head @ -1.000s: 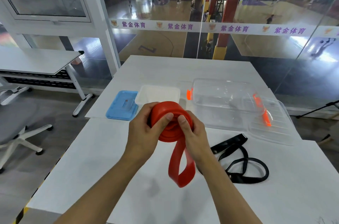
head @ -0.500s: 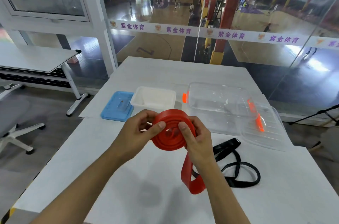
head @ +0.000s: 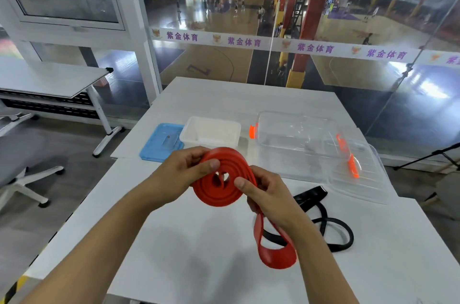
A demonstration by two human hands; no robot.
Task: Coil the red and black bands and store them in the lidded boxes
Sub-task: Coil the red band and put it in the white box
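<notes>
White table by a glass wall, sports hall beyond. At the far edge: blue lid, white box, clear box with its clear lid beside it. Red band is mostly wound into a flat coil, loose tail looping down to the table. My left hand and right hand both grip the coil above the table, thumbs on top. Black band lies uncoiled just right of my right wrist.
</notes>
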